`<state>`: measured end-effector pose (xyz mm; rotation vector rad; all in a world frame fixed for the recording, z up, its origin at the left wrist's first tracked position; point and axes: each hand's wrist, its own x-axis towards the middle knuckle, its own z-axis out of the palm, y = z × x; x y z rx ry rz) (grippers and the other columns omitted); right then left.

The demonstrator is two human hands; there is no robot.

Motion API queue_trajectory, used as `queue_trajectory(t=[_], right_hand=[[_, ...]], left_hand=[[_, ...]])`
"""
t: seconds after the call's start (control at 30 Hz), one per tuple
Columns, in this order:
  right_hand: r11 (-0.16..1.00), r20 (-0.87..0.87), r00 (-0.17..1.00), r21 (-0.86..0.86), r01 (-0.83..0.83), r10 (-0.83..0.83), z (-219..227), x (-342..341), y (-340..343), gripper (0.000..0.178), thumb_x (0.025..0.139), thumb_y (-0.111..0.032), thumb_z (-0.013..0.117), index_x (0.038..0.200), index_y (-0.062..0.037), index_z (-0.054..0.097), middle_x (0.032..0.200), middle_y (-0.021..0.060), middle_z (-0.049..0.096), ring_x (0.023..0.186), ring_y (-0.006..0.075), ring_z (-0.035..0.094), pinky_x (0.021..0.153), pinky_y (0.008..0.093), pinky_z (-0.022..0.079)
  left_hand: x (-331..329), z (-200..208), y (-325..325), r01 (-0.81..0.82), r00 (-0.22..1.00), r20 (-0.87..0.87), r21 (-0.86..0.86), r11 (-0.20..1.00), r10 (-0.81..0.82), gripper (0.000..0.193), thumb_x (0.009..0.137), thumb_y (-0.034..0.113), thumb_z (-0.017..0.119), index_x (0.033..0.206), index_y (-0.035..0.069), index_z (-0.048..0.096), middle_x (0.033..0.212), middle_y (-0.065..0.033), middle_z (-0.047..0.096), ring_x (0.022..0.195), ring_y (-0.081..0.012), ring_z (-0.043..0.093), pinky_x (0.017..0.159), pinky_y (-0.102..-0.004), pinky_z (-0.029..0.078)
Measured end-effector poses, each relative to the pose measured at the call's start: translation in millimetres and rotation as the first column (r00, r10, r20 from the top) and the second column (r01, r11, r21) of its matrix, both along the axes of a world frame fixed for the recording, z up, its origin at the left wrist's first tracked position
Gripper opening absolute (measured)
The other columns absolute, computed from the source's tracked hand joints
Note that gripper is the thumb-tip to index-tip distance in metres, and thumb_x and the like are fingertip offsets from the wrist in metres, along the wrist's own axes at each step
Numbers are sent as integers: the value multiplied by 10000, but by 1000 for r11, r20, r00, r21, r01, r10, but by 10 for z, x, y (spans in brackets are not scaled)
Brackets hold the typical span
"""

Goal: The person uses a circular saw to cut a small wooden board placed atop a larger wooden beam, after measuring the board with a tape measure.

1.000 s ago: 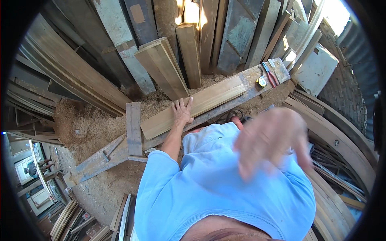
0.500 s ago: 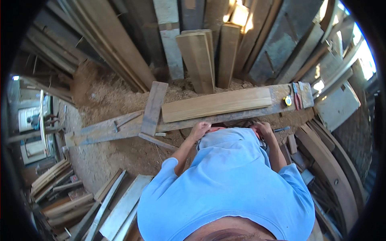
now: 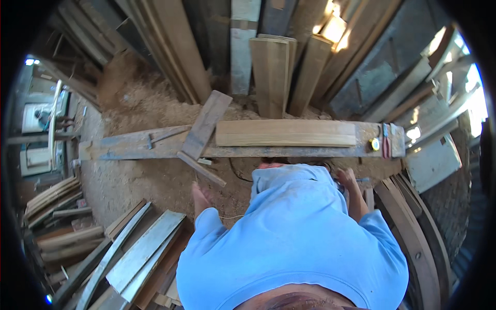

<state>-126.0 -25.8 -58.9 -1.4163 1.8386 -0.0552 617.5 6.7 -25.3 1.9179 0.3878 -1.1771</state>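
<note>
A long plank bench runs across in front of me. A stack of thin boards lies along its middle. My left hand hangs out to the left of my body, near a short wood stick, apart from the bench; its fingers are too unclear to read. My right hand is at my right side by my light-blue shirt, short of the bench edge, with its fingers partly hidden. I make out nothing held in either hand.
On the bench lie a hammer, a slanted board, a yellow tape measure and red-handled pliers. Planks lean upright behind. Cut boards are piled at lower left, curved timbers at right.
My left hand has left the shirt's front and swung out left and down. My right hand has shifted slightly right and down. The view has turned, so the bench looks more level.
</note>
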Motion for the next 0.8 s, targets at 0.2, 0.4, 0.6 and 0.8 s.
queue_trajectory(t=[0.2,0.4,0.6,0.8], right_hand=[[982,222,956,45,183,-189,510,1133,-1062,298,962,-235,635,869,29,738,749,92,690,656,178,647,605,371,538],[941,287,899,29,337,-330,665,993,-950,336,930,-275,675,1028,32,772,778,128,726,708,212,696,701,398,573],[953,573,773,51,300,-274,1297,1553,-1092,438,998,-323,705,1229,49,720,970,114,737,848,187,689,749,350,575],[902,832,451,126,413,-323,2121,2080,-1346,519,1000,-366,729,1357,3,647,1001,69,714,871,147,664,784,327,571]], left_hand=[[403,-143,-596,4,999,-36,-444,896,-23,260,974,332,773,1085,164,608,815,-4,616,686,-163,591,606,-365,530],[-596,261,-1396,-57,993,-113,-695,716,-30,127,991,126,726,1028,153,608,775,11,569,642,-113,551,581,-317,518],[-1700,1395,-1940,630,777,412,-519,578,-476,177,957,157,699,1089,94,600,813,3,599,695,-164,612,645,-394,559],[-3046,1658,-1934,998,66,762,-39,56,-644,327,966,243,636,1247,80,600,906,-278,715,931,-496,717,773,-567,553]])
